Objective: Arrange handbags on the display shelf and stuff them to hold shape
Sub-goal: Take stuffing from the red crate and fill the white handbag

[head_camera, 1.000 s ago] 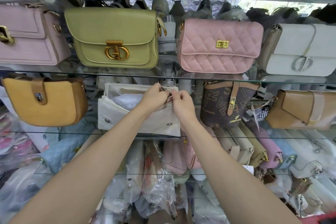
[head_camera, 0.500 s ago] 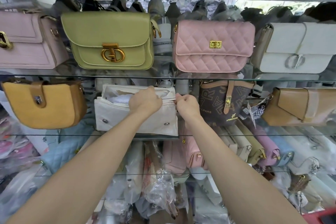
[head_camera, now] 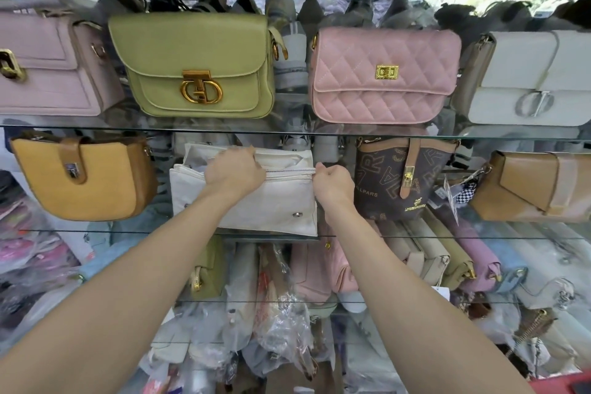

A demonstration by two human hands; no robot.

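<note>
A cream canvas handbag (head_camera: 256, 205) stands on the middle glass shelf (head_camera: 415, 235), between a mustard bag (head_camera: 80, 179) and a dark brown monogram bag (head_camera: 403, 179). My left hand (head_camera: 235, 169) grips the bag's top edge along the zipper. My right hand (head_camera: 332, 184) pinches the bag's right end at the zipper's end. The zipper stretch between my hands looks closed. White stuffing shows at the bag's upper left opening.
The upper shelf holds a lilac bag (head_camera: 48, 67), a green bag (head_camera: 195, 67), a pink quilted bag (head_camera: 383, 73) and a white bag (head_camera: 537, 77). A tan bag (head_camera: 537, 185) sits at the right. Below lie several bags, some wrapped in plastic.
My hands have drawn apart along the bag's top: the left slid leftward, the right stays at the right end. A longer stretch of zipper now shows between them.
</note>
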